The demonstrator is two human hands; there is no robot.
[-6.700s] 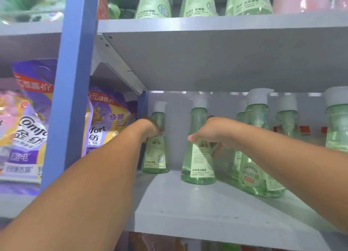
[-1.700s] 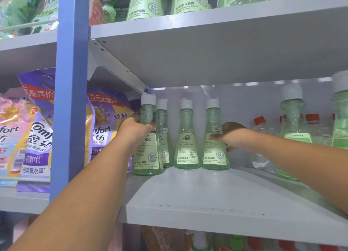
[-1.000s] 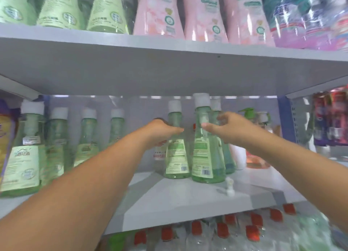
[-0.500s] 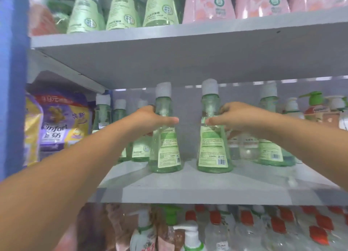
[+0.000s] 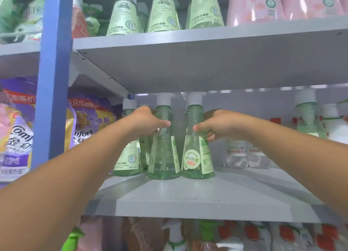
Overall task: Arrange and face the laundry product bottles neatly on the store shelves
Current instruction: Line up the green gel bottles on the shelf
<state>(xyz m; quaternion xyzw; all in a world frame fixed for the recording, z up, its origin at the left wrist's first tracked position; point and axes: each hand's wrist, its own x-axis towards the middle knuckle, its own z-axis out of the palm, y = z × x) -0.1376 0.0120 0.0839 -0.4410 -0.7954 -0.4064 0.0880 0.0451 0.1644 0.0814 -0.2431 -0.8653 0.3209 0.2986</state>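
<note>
Two clear green cone-shaped bottles with white pump caps stand side by side on the grey middle shelf (image 5: 197, 200). My left hand (image 5: 146, 121) grips the left bottle (image 5: 163, 156) around its upper body. My right hand (image 5: 216, 124) grips the right bottle (image 5: 197, 156), which shows a round green sticker. Both bottles are turned partly sideways, labels toward the right. Behind my left hand stand more of the same green bottles (image 5: 128, 156) with labels facing front.
A blue upright post (image 5: 52, 81) stands at the left, with purple Comfort refill pouches (image 5: 90, 122) beyond it. Clear red-capped bottles (image 5: 237, 152) and another green bottle (image 5: 308, 119) sit at the right. More green bottles (image 5: 124, 11) and pink pouches (image 5: 263, 4) fill the shelf above.
Both hands have carried the two bottles leftward along the shelf, next to the row by the post. The bottles now stand close together and have turned, so their back labels face right.
</note>
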